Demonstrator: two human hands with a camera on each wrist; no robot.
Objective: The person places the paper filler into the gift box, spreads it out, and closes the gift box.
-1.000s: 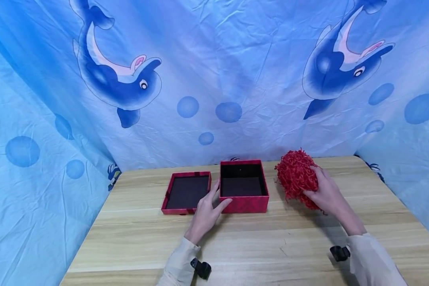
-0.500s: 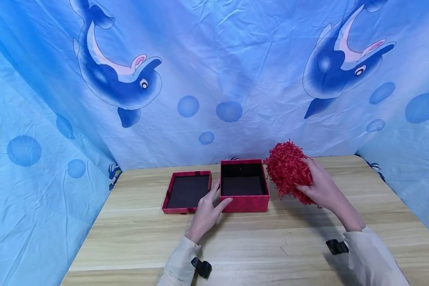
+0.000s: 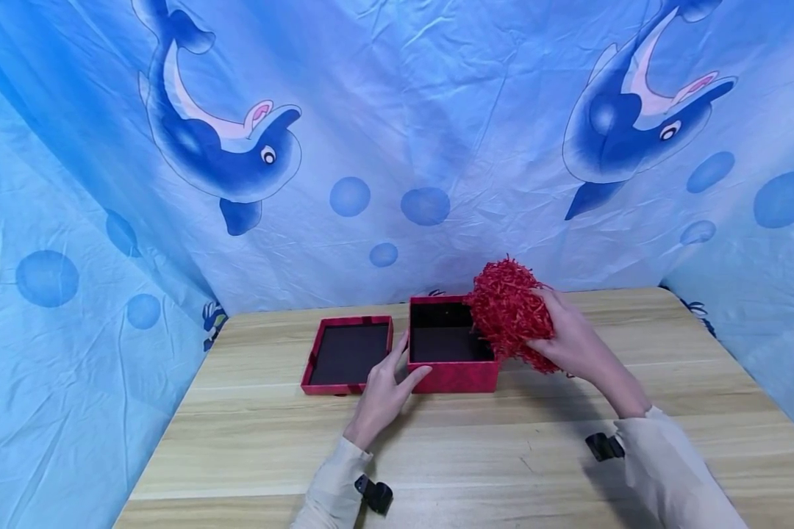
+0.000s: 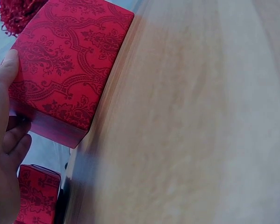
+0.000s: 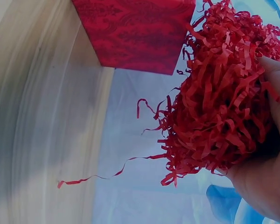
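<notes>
Table [image 3: 238, 455]: wood-grained. Box [image 3: 453, 378]: red, opening upward, toward the table's 12 o'clock. Paper [image 3: 511, 312]: red shreds, bunched, long axis 11 to 5, hiding the box's 3 o'clock rim from above. Lid [image 3: 352, 356]: inside up, at box's 9. Right hand [image 3: 572, 339]: clutching paper, pointing between 10 and 11. Left hand [image 3: 382, 397]: pointing to 1, thumb and fingers holding box's 7 o'clock corner.

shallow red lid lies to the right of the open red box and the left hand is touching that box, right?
Not quite: the shallow red lid lies to the left of the open red box, as the head view shows. The left hand is touching that box.
</notes>
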